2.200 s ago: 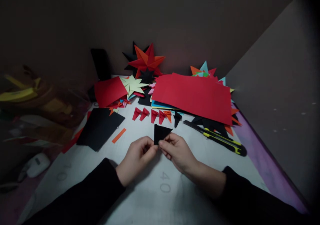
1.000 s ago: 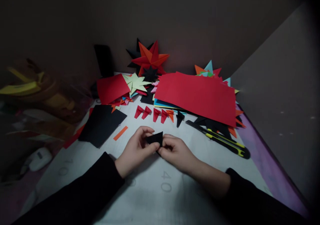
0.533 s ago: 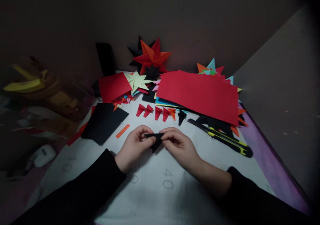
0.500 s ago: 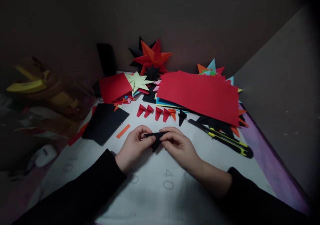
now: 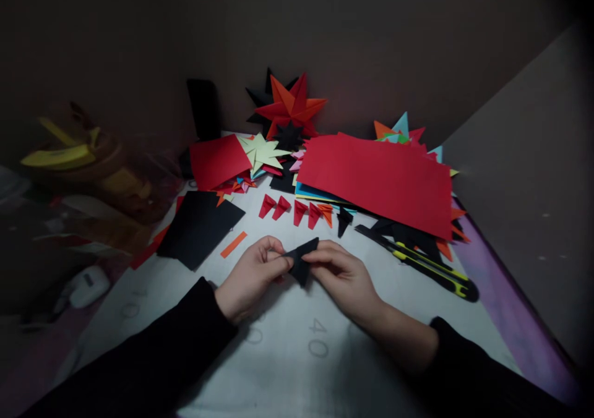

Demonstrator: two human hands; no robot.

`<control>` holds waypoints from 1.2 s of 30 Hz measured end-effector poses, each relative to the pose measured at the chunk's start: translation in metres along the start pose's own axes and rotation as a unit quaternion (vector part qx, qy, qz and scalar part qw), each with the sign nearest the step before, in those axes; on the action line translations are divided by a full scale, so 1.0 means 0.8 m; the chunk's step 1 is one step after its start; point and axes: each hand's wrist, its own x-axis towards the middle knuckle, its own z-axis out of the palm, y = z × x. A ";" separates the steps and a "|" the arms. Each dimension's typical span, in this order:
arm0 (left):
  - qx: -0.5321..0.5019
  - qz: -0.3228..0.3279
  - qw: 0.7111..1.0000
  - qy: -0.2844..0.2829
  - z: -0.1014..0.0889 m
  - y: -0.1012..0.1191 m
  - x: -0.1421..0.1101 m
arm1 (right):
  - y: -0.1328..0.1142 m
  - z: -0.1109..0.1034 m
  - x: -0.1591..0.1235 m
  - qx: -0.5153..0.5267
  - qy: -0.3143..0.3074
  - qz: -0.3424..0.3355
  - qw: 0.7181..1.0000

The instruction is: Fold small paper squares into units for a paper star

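Observation:
A small folded piece of black paper [image 5: 302,262] is held between both hands above the white mat [image 5: 283,368]. My left hand [image 5: 254,276] pinches its left side between thumb and fingers. On its right side my right hand [image 5: 346,276] grips it with the thumb and forefinger. Just beyond the hands lies a row of small folded red paper pieces [image 5: 300,213], with an orange folded piece [image 5: 326,214] and a black folded piece [image 5: 344,221] at its right end. An orange paper strip [image 5: 234,245] rests left of my left hand.
A yellow-and-black utility knife [image 5: 431,269] lies at right, below stacked red sheets [image 5: 380,180]. Black sheets [image 5: 197,229] and a red sheet [image 5: 220,161] lie left. Paper stars [image 5: 292,102] stand at the back by a dark phone-like slab [image 5: 204,109]. A white case [image 5: 90,286] sits far left.
The black folded paper has turned in my fingers, its right corner now pointing up and more of its face showing. The whole view has shifted slightly.

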 end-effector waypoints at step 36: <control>0.230 0.252 0.938 0.064 0.004 -0.007 -0.012 | -0.021 0.007 0.000 0.169 0.112 0.156 0.967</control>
